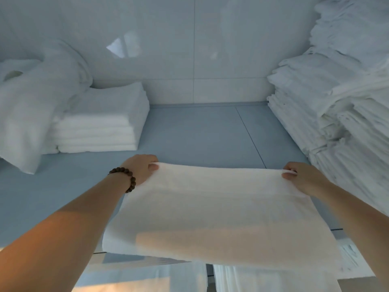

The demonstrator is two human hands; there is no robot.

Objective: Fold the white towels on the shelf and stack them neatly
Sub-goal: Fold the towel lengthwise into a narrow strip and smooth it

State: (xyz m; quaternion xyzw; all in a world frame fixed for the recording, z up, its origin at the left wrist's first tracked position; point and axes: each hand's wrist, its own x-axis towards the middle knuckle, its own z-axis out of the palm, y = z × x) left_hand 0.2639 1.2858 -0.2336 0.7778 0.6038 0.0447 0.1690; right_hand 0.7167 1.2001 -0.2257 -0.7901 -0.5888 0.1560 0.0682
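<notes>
A white towel [214, 211] is stretched flat over the front of the grey shelf [200, 131], its near edge hanging past the shelf's front. My left hand [140, 168], with a brown bead bracelet on the wrist, pinches the towel's far left corner. My right hand [301, 175] pinches the far right corner. Both corners are held slightly above the shelf. A neat stack of folded white towels [101, 127] sits at the back left.
A loose heap of unfolded white towels [31, 98] lies at the far left. A tall, rough pile of white linens [341, 98] fills the right side. A glossy white wall [189, 49] closes the back. More white cloth [263, 279] shows below the shelf.
</notes>
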